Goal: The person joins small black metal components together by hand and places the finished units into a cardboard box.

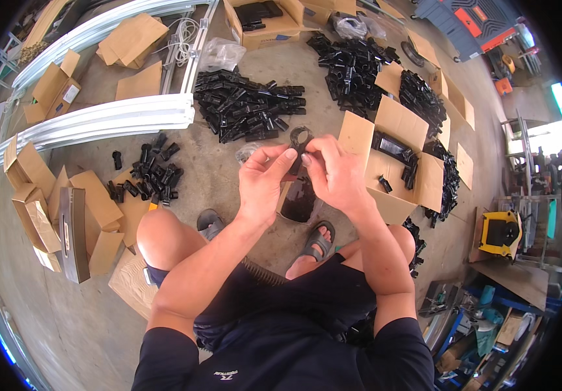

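Observation:
Both hands are raised in front of me around a small black plastic part with a ring-shaped end [301,136], possibly a pipe clamp. My left hand [262,179] pinches its lower part between thumb and fingers. From the other side my right hand [338,173] closes on it, thumb and fingertips near the ring. Below the hands, between my feet, is a small box of dark, tiny pieces [299,201], too fine to make out. An open cardboard box [401,120] at the right holds several black parts [395,146], some lined up in a row.
Black plastic parts lie heaped on the concrete floor: a large pile [245,107] ahead, another [352,68] farther right, a smaller one [154,171] at left. White metal rails [105,127] and opened cartons [88,215] are at left. A yellow-framed item [500,232] stands at right.

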